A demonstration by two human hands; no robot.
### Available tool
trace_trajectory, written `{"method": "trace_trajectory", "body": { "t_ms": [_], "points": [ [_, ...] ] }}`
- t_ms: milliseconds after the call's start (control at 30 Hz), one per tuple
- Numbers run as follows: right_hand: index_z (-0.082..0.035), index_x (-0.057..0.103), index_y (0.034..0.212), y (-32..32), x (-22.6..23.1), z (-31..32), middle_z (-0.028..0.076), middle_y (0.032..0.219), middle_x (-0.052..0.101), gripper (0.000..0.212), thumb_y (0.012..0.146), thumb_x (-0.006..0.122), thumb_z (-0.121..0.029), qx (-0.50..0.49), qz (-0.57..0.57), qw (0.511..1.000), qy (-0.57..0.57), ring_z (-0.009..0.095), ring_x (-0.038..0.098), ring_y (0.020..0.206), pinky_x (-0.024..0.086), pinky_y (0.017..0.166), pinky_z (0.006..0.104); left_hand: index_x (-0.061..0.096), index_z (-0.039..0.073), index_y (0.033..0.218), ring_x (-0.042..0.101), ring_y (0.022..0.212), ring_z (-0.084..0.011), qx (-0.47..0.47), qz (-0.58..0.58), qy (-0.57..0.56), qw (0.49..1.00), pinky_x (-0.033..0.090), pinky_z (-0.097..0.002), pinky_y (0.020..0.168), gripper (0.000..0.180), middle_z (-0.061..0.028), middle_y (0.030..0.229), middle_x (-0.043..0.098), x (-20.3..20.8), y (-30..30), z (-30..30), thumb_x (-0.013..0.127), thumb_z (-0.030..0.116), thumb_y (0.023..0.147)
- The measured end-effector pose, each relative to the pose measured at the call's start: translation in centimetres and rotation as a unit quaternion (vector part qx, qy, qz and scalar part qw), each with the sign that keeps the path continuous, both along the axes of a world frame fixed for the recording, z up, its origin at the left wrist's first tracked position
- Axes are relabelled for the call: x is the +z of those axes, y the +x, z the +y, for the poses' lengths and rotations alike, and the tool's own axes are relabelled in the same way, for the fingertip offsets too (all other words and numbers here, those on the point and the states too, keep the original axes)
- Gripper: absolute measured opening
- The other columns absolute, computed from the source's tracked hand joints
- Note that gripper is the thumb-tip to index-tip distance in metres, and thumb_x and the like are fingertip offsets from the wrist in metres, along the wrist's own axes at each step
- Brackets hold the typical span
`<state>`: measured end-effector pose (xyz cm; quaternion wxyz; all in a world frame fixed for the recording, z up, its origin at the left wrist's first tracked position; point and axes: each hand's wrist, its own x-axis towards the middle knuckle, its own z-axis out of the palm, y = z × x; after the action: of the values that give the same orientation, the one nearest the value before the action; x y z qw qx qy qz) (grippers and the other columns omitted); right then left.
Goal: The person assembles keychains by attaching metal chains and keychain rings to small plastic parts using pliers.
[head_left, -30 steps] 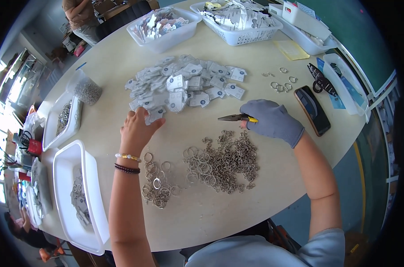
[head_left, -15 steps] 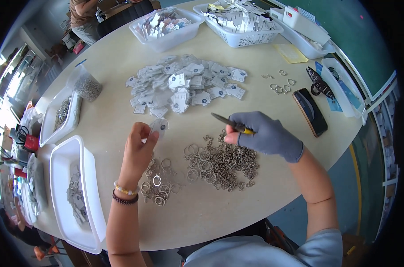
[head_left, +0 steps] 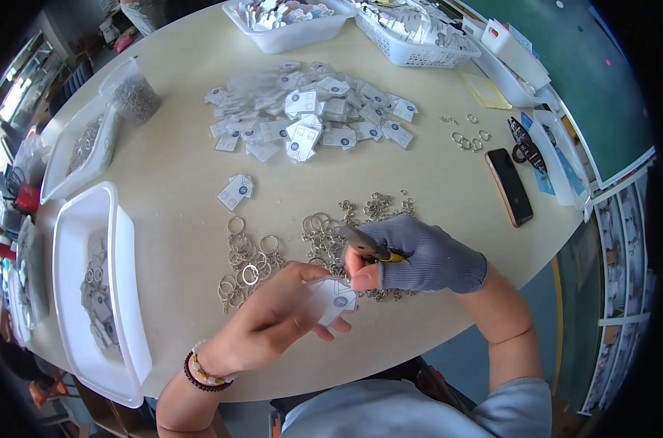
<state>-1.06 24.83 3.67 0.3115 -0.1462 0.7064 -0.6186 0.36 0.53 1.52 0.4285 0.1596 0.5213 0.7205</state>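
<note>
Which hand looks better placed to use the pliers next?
Probably the right hand: gloved, it holds the pliers close to the house-shaped tag, while the left hand is taken up holding that tag.

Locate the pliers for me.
In the head view, the pliers sit just right of centre, held in the gloved right hand, close to the tag in the left hand.

On the table point(head_left: 163, 160), key rings point(head_left: 249, 274) are spread left of a chain heap point(head_left: 379, 206); on the far side of both, tags point(head_left: 324, 109) are piled. A smartphone point(head_left: 509, 187) is placed at right, more tags point(head_left: 98, 303) in a tub point(head_left: 129, 292) at near left.
</note>
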Motion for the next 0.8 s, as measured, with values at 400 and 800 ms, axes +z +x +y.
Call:
{"method": "trace_trajectory", "body": {
  "t_ms": [400,800],
  "points": [
    [-0.002,0.063,0.090,1.9,-0.7,-2.3,0.004,0.091,0.067,0.015,0.088,0.067,-0.016,0.103,-0.224,0.968,-0.056,0.011,0.064,0.094,0.046,0.079,0.0246,0.051,0.000,0.116,0.061,0.083,-0.0187,0.216,0.274,-0.126,0.928,0.048,-0.0290,0.075,0.033,-0.0098,0.092,0.064,-0.1,0.7,-0.3,0.066,0.013,0.090],
    [-0.003,0.061,0.088,1.9,-1.4,-2.6,0.011,0.096,0.069,0.015,0.085,0.070,-0.016,0.097,-0.234,0.967,-0.039,0.015,0.063,0.096,0.047,0.081,0.0276,0.059,0.002,0.098,0.061,0.068,-0.0241,0.252,0.367,-0.179,0.877,0.048,-0.0299,0.062,0.022,-0.0110,0.080,0.063,-0.2,0.8,-0.1,0.073,0.012,0.084]
  ]
}}
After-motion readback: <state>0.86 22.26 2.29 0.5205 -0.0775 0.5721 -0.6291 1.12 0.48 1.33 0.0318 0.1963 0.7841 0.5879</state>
